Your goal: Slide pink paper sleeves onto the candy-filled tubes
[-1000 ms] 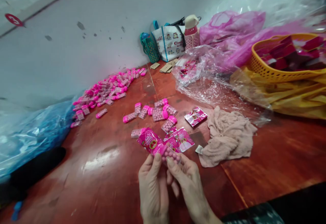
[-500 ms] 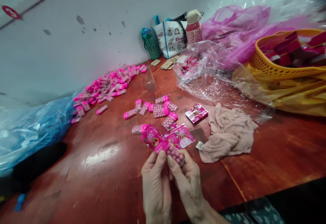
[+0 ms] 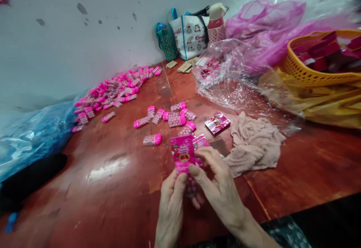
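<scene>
Both hands on a pink wrapper [image 3: 182, 151] and a small bottle of pink balls [image 3: 191, 184], near middle of the table [image 3: 113, 199].
Head view: we see the left hand [image 3: 170, 199] closed, thumb pressing near the wrapper's bottom edge, where it meets the bottle; the right hand [image 3: 218, 176] grips the wrapper's lower right corner with its thumb, some fingertips hidden. Wrapper at the far end, bottle on the near side, partly covered by fingers. Loose bottle [image 3: 152, 139] far left of it, flat wrappers [image 3: 200, 141] just behind, cloth [image 3: 255, 144] to the right. We'd guess bottle light, stiff, a bit slippery; wrapper thin, bendy, slick, creases easily. We'd hold the bottle round its body and pinch the wrapper by its edges, no hard squeezing.
</scene>
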The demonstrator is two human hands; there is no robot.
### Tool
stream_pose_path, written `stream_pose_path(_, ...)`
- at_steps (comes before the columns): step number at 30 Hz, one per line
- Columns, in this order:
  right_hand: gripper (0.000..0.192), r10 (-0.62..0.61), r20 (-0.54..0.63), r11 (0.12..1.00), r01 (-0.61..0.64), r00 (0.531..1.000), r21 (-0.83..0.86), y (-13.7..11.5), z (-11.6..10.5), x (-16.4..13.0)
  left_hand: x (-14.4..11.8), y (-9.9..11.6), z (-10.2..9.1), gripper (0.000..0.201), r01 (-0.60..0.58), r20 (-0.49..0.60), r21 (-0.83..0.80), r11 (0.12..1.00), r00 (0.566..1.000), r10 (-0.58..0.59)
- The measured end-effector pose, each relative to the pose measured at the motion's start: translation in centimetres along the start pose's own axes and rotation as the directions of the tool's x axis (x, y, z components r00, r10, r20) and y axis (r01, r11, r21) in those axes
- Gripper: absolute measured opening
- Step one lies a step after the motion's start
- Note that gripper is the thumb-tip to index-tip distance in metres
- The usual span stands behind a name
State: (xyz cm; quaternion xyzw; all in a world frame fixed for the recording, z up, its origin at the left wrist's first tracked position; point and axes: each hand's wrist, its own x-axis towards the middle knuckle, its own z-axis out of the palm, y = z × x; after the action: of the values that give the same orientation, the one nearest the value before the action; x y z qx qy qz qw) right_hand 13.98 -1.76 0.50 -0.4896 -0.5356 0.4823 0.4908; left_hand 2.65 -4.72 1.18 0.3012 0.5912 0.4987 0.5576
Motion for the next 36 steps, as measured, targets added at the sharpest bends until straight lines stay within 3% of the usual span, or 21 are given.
stream_pose_path(3,0.029,0.225,0.257,0.893,-0.304,0.940,0.332,0.5,-0.1,0.5,-0.3,-0.3,0.8,0.018,0.038,0.178,-0.014,0.999,0.983,-0.035)
stream_pose_path(6,0.028,0.280,0.262,0.770,-0.379,0.924,0.513,1.0,0.0,0.6,-0.5,-0.2,1.6,0.017,0.051,0.183,-0.021,0.998,0.982,-0.047)
stream_pose_path(11,0.029,0.273,0.208,0.762,-0.343,0.939,0.550,0.9,-0.2,0.6,-1.0,0.1,2.4,0.020,0.042,0.062,0.043,0.998,0.997,-0.045)
stream_pose_path(15,0.032,0.346,0.342,0.684,-0.484,0.874,0.545,0.6,-0.1,0.5,-1.4,-0.1,2.7,0.026,0.032,0.069,0.060,0.998,0.997,-0.036)
stream_pose_path(17,0.034,0.392,0.353,0.662,-0.527,0.849,0.533,0.5,0.1,0.3,-1.6,-0.2,2.7,0.026,0.020,0.048,0.047,0.999,0.999,-0.023)
stream_pose_path(21,0.036,0.415,0.363,0.698,-0.548,0.834,0.460,0.1,0.7,-0.1,-2.1,-0.4,2.3,0.025,0.036,-0.018,-0.002,0.999,0.999,-0.036)
stream_pose_path(26,0.034,0.384,0.393,0.708,-0.540,0.836,0.455,-0.1,0.8,-0.2,-1.7,-0.7,2.0,0.023,0.060,0.001,-0.099,0.993,0.998,-0.060)
stream_pose_path(29,0.033,0.391,0.387,0.669,-0.547,0.835,0.503,0.0,0.3,0.1,-0.9,-0.5,2.0,0.022,0.081,0.047,-0.186,0.979,0.996,-0.073)
stream_pose_path(31,0.029,0.360,0.346,0.678,-0.498,0.866,0.540,0.2,-0.2,0.4,-0.6,-0.3,2.1,0.021,0.114,0.100,-0.213,0.970,0.990,-0.095)
stream_pose_path(33,0.027,0.313,0.259,0.745,-0.406,0.914,0.530,0.2,-0.5,0.7,-0.5,-0.1,2.2,0.021,0.156,0.133,-0.240,0.958,0.983,-0.127)
stream_pose_path(36,0.026,0.289,0.165,0.825,-0.333,0.943,0.456,0.3,0.1,0.4,-0.8,0.2,2.4,0.019,0.172,0.068,-0.303,0.937,0.985,-0.159)
